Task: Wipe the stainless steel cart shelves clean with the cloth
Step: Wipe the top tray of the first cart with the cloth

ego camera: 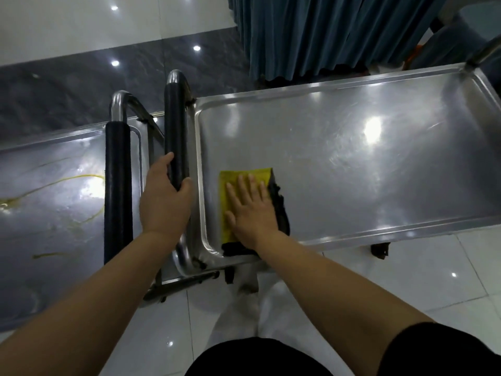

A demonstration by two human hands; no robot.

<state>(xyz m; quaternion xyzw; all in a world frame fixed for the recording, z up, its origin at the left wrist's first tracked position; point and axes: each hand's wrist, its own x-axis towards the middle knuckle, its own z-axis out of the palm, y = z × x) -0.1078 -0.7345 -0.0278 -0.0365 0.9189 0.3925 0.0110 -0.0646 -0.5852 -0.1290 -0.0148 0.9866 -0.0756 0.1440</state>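
Note:
The top shelf of a stainless steel cart (352,147) spreads across the centre and right. A yellow cloth with dark edges (230,183) lies flat near the shelf's near left corner. My right hand (252,210) presses on it with straight, spread fingers. My left hand (165,196) grips the cart's black padded handle (176,131), thumb and fingers curled round the bar.
A second steel cart (54,213) stands to the left, its top streaked with yellow liquid (78,180), its own black handle (118,185) next to mine. Blue curtains (325,33) hang behind. Glossy white and dark floor tiles surround the carts.

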